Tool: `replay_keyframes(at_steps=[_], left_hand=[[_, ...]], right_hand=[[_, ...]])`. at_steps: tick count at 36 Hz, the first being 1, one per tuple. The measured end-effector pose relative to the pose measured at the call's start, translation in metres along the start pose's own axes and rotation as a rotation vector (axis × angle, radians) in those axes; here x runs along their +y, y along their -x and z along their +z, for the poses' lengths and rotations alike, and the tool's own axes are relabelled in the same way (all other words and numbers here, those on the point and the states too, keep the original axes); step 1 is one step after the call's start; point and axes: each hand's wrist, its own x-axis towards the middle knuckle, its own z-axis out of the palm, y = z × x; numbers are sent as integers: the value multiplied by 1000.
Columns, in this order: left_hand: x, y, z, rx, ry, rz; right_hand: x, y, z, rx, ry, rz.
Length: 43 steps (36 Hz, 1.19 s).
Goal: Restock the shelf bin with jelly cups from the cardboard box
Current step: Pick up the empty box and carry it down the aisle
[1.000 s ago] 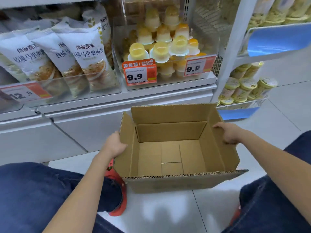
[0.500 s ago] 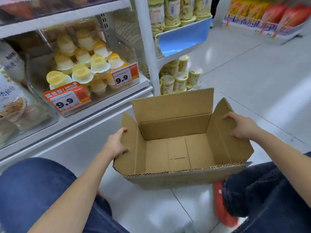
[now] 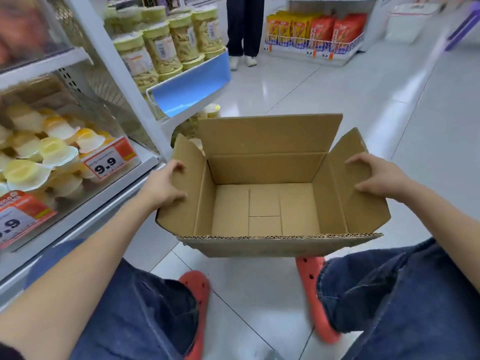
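Note:
The cardboard box [image 3: 267, 209] is open, held above the floor in front of my knees, and nothing lies inside it. My left hand [image 3: 166, 185] grips its left side flap, thumb on the inner face. My right hand [image 3: 376, 178] grips the right side flap, fingers curled over its inner face. The clear shelf bin [image 3: 122, 167] sits at the left with a 9.9 price tag, piled with several yellow and white jelly cups [image 3: 55, 152].
A white shelf post [image 3: 124, 84] stands just behind the box's left flap. Jars of snacks [image 3: 166, 50] fill a blue-fronted rack. A person's legs [image 3: 244, 27] stand in the aisle beyond. Red and yellow snack bags [image 3: 317, 29] fill a far rack. My orange clogs [image 3: 314, 294] are below the box.
My view and the box have swung to the right, away from the shelf, so the jelly bin has slid to the left edge. Both hands have kept their grip on the side flaps.

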Motion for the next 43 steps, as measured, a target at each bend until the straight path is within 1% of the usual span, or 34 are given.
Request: replay_keyframes(at_steps=[4, 8, 18, 24, 29, 36, 40, 43], left_hand=[[33, -27, -4, 8, -60, 64], [57, -51, -6, -20, -110, 98], [104, -114, 6, -201, -227, 171], [104, -147, 35, -219, -209, 182], [86, -173, 65, -227, -144, 127], [76, -241, 118, -180, -102, 100], [84, -289, 149, -159, -157, 101], [82, -310, 157, -177, -165, 98]], right_hand=[[3, -8, -21, 50, 16, 27], [10, -19, -36, 65, 1, 51], [41, -58, -48, 5, -22, 147], [62, -80, -39, -28, -31, 191], [85, -105, -27, -56, -64, 227], [100, -195, -16, -95, 79, 207], [104, -250, 2, -125, 128, 219], [106, -268, 9, -152, 104, 242]])
